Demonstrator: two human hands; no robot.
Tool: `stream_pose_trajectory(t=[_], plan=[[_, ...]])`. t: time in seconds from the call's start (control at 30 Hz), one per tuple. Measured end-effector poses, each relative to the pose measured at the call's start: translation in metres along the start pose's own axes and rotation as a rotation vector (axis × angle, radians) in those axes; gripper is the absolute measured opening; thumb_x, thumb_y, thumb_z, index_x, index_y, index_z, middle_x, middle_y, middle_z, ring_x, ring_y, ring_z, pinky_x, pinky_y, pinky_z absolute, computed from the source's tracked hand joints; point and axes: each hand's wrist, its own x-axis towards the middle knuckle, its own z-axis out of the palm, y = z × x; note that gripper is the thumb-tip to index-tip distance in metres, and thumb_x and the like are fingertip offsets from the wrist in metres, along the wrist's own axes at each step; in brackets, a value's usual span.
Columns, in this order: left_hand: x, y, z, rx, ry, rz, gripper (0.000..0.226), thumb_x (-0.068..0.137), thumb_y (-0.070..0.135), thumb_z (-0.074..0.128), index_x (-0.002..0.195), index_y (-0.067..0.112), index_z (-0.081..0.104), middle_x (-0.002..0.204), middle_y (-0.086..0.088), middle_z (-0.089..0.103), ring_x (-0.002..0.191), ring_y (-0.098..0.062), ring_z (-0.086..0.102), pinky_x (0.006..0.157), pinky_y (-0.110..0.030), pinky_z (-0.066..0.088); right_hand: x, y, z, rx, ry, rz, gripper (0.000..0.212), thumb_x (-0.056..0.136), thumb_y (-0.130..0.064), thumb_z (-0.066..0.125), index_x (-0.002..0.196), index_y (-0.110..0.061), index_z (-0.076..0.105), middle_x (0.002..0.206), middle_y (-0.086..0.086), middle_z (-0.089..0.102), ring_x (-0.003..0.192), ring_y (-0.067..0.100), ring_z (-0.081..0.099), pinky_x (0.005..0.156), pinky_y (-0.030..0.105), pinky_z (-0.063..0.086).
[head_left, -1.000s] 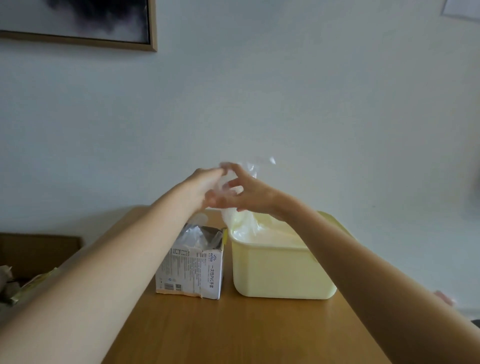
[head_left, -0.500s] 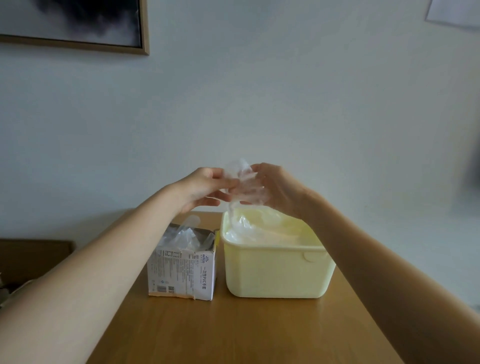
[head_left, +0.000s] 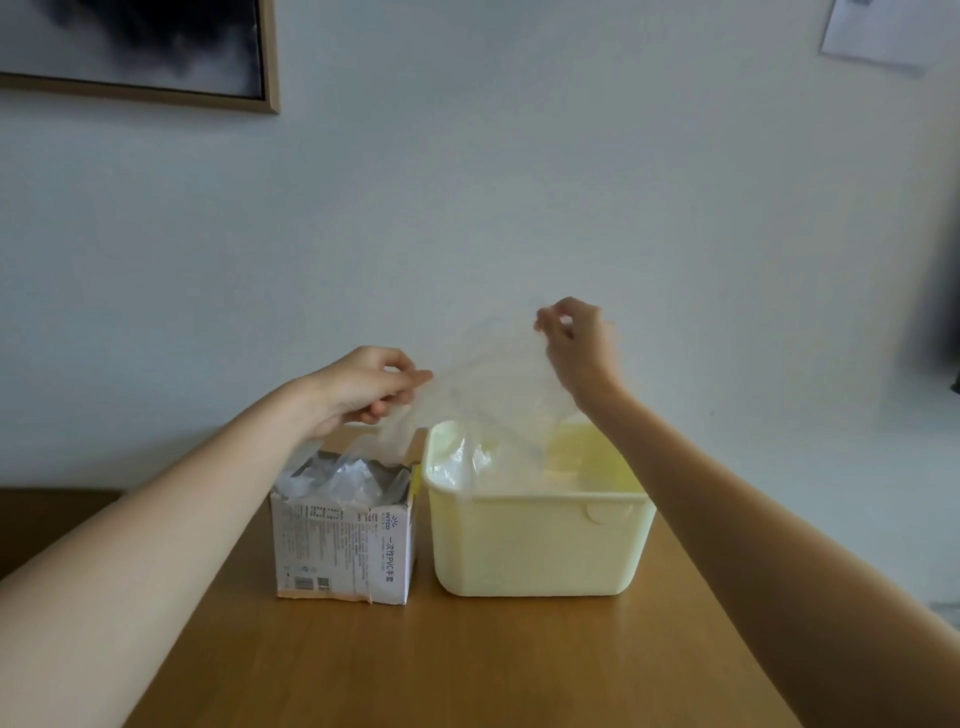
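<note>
The left hand (head_left: 363, 387) and right hand (head_left: 579, 348) are seen bare, and both forearms (head_left: 182, 525) are left uncovered (as far as the view's lower corners).

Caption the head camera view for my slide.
Left hand and right hand pinch a clear disposable glove above a pale yellow bin, beside an opened glove box on a wooden table.

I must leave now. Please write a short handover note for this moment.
Left hand pinches the clear plastic piece at its left edge.
Right hand pinches its top right corner, higher up.
The piece is spread above the yellow tub; the open glove box stands left of the tub.
Done: piece lifted and spread.
Left: probably lowering it into the tub.
</note>
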Motion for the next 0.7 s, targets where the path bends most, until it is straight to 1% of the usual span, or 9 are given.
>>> stream_pose_trajectory(t=[0.07,0.13,0.2,0.27,0.33,0.4,0.47,0.53,0.7], plan=[[0.005,-0.009,-0.011,0.091,0.115,-0.024,0.012,0.092,0.021,0.059,0.087,0.012,0.053,0.062,-0.001,0.047,0.041,-0.008,0.033,0.035,-0.014,0.026,0.004,0.017,-0.008,-0.095,0.097,0.059,0.024,0.096,-0.018,0.047,0.100,-0.002,0.064,0.101,0.016,0.067,0.091,0.032,0.062,0.071,0.033,0.047],[0.012,-0.015,-0.017,0.167,0.268,-0.032,0.012,0.092,0.020,0.058,0.088,0.010,0.053,0.070,-0.005,0.053,0.051,-0.013,0.041,0.041,-0.019,0.031,0.001,0.038,-0.012,-0.200,0.104,0.140,0.026,0.096,-0.017,0.046,0.105,0.000,0.063,0.108,0.021,0.065,0.102,0.037,0.059,0.080,0.037,0.046],[0.020,-0.012,-0.017,0.225,0.456,0.018,0.014,0.092,0.023,0.057,0.093,0.010,0.052,0.079,-0.006,0.059,0.062,-0.017,0.052,0.048,-0.024,0.038,-0.007,0.057,-0.009,-0.311,0.054,0.223,0.026,0.097,-0.018,0.044,0.108,-0.002,0.062,0.110,0.022,0.064,0.103,0.038,0.058,0.080,0.036,0.044],[0.029,0.002,-0.004,0.273,0.533,0.173,0.018,0.090,0.025,0.059,0.099,0.011,0.052,0.088,-0.004,0.059,0.070,-0.019,0.057,0.055,-0.026,0.045,-0.015,0.072,-0.003,-0.378,0.019,0.278,0.026,0.097,-0.016,0.041,0.107,-0.002,0.060,0.106,0.022,0.063,0.097,0.037,0.059,0.075,0.035,0.044],[0.031,0.020,0.020,0.359,0.425,0.376,0.023,0.088,0.025,0.062,0.106,0.012,0.055,0.099,-0.004,0.057,0.079,-0.019,0.055,0.068,-0.027,0.047,-0.020,0.079,0.000,-0.477,-0.046,0.313,0.024,0.096,-0.010,0.037,0.106,-0.001,0.057,0.103,0.020,0.062,0.090,0.035,0.058,0.067,0.032,0.041],[0.033,0.031,0.053,0.560,0.153,0.492,0.036,0.086,0.029,0.065,0.117,0.015,0.056,0.109,-0.007,0.056,0.085,-0.017,0.053,0.077,-0.024,0.041,-0.021,0.082,0.002,-0.636,-0.194,0.332,0.023,0.092,-0.002,0.039,0.107,-0.002,0.056,0.107,0.017,0.061,0.090,0.033,0.058,0.067,0.031,0.040],[0.037,0.029,0.086,0.816,-0.202,0.396,0.046,0.086,0.033,0.064,0.128,0.019,0.053,0.121,-0.008,0.056,0.099,-0.022,0.056,0.085,-0.024,0.041,-0.022,0.082,0.003,-0.773,-0.335,0.325,0.026,0.088,0.000,0.042,0.109,-0.005,0.058,0.112,0.014,0.060,0.103,0.032,0.059,0.072,0.031,0.042],[0.043,0.015,0.108,1.044,-0.491,0.188,0.044,0.089,0.028,0.061,0.131,0.019,0.052,0.126,-0.008,0.057,0.110,-0.025,0.057,0.090,-0.029,0.044,-0.024,0.085,0.003,-0.831,-0.399,0.312,0.029,0.090,-0.001,0.041,0.114,-0.006,0.056,0.115,0.013,0.060,0.108,0.031,0.058,0.071,0.029,0.041],[0.059,-0.011,0.111,1.286,-0.598,0.075,0.036,0.092,0.012,0.055,0.127,0.016,0.058,0.130,-0.005,0.057,0.117,-0.023,0.054,0.091,-0.027,0.043,-0.018,0.091,-0.010,-0.918,-0.474,0.193,0.028,0.092,-0.002,0.038,0.119,-0.004,0.043,0.114,0.015,0.058,0.106,0.033,0.057,0.070,0.034,0.042]])
